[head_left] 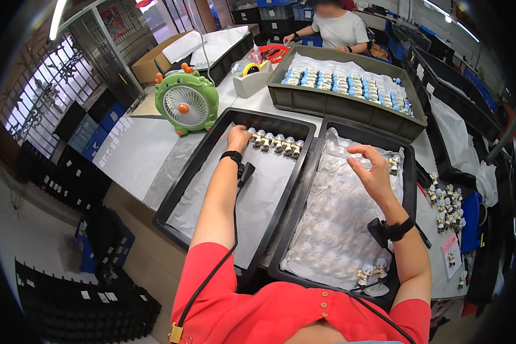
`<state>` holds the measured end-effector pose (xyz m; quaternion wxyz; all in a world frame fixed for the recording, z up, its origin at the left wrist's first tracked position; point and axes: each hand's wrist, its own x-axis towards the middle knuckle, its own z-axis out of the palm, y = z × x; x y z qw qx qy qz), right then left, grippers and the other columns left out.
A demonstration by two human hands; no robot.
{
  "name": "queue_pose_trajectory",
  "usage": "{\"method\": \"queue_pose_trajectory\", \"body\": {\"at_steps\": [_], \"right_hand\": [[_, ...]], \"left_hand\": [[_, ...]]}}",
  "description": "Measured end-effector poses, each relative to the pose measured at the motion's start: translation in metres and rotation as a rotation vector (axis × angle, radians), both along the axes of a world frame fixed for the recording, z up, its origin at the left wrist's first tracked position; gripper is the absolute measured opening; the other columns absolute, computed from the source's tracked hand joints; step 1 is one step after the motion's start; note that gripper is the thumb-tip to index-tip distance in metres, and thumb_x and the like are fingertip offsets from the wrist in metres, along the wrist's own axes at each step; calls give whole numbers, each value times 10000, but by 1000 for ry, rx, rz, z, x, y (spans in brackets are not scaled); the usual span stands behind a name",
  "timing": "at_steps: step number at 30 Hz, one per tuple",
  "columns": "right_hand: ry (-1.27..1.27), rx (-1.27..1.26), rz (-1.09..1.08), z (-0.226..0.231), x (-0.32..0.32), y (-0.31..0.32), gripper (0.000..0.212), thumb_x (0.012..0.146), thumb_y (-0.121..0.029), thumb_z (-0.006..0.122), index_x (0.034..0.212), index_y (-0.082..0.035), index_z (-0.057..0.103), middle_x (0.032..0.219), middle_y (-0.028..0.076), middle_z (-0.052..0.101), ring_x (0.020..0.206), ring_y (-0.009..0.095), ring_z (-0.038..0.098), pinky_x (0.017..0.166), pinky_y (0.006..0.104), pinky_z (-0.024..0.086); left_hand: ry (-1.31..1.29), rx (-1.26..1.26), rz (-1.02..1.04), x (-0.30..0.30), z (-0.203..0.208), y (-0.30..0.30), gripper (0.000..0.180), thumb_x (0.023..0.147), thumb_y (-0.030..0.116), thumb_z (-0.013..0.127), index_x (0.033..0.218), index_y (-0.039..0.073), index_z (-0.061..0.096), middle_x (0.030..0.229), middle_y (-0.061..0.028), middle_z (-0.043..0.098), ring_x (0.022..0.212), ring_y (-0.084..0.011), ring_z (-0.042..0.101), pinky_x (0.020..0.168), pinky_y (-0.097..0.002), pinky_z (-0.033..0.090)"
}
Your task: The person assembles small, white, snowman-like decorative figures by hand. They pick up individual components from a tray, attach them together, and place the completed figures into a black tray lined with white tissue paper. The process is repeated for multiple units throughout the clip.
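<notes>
My left hand [237, 139] reaches into the far left corner of a black tray [281, 121] lined with white paper. Its fingers are closed around the leftmost of several small figurines [278, 143], standing in a row with pale hair and white-and-gold clothes. Above a second black tray [409, 183], my right hand [374, 174] is raised, thumb and fingers apart, with nothing seen between them. Crumpled translucent sheeting [321, 229] lines that tray. A couple of figurines [394, 164] lie beyond my right hand, and several more [372, 271] sit at the near end.
An olive bin [350, 113] behind the trays holds rows of blue-and-white figurines. A green fan [186, 103] and a tape dispenser [252, 83] stand farther left. Loose figurines [448, 206] are heaped at the right. Another person [341, 30] sits across the table. Cables run from my wrists.
</notes>
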<state>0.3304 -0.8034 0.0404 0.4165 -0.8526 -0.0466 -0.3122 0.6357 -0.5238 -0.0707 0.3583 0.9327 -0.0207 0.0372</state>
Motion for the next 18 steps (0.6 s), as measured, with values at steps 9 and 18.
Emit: {"method": "queue_pose_trajectory", "body": {"at_steps": [9,18], "right_hand": [[39,101,-349,-25,15,-49,184,758,-109,631,925,-33,639,927,107,644,874,238,611,805,308,444],[80,-331,-668,-92,27,-109,349,739,-36,558,1088,-44,549,1110,144,561,1083,290,496,928,389,385]], "left_hand": [[-40,20,63,-7,4,2,383,739,227,671,1091,83,621,1089,-167,614,1049,-306,564,913,-357,433],[211,-669,-192,-67,66,0,394,766,196,687,1120,63,579,943,-51,614,822,-153,592,712,-274,473]]}}
